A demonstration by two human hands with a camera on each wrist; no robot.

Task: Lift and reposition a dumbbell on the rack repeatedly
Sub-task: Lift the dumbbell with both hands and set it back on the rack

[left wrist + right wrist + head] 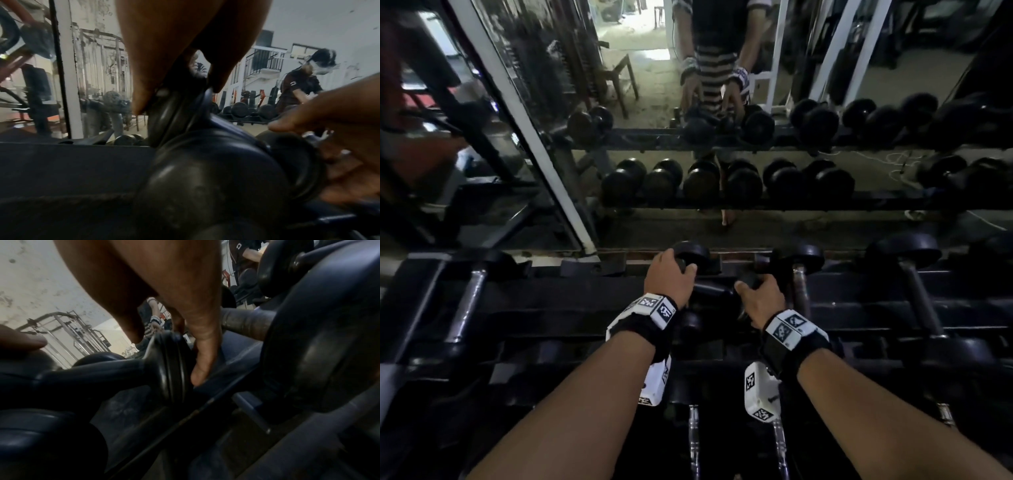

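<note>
Two bare forearms reached forward; the left hand (669, 274) and right hand (762, 299) each curled over one end of a small black rubber dumbbell (714, 291), its long axis running crosswise on the dark metal rack (551, 308).

A large wall mirror (640, 85) fills the upper half of the frame, split by a slanted white frame strip (524, 113). A chair (621, 80) shows reflected at upper centre. White cord (893, 164) lies reflected on the floor at right.
</note>
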